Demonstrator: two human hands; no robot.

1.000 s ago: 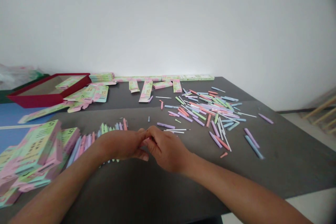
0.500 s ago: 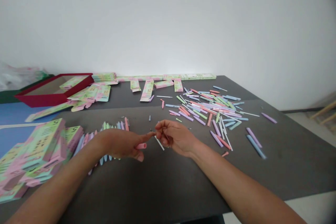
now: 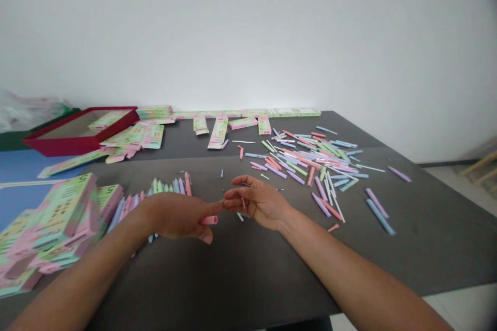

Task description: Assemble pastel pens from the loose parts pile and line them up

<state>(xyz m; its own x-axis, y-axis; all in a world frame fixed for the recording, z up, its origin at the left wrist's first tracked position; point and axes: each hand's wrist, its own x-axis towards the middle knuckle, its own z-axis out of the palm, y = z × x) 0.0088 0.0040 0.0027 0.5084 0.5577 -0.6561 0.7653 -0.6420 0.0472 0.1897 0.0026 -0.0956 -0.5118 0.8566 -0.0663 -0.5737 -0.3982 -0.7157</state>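
Note:
My left hand (image 3: 178, 214) is closed around a pink pen barrel (image 3: 210, 220), whose open round end sticks out between thumb and fingers. Its index finger stretches right and meets the fingertips of my right hand (image 3: 262, 202). That right hand is turned partly palm up with curled fingers, and a small pink pen part (image 3: 244, 201) shows between thumb and fingers. Under the right fingers a white refill (image 3: 239, 216) lies on the dark table (image 3: 233, 279). Behind my left hand a row of pastel pens (image 3: 171, 187) is partly hidden.
Loose pen barrels and refills (image 3: 306, 158) are scattered on the right half of the table. Pastel boxes (image 3: 66, 212) are stacked at the left front. A red tray (image 3: 66, 144) and flattened cartons (image 3: 134, 137) lie at the back left. More boxes (image 3: 256, 113) line the wall.
My right hand's fingers have opened out a little and shifted slightly left against my left index finger. The pink part in it shows more clearly. My left hand still holds the barrel.

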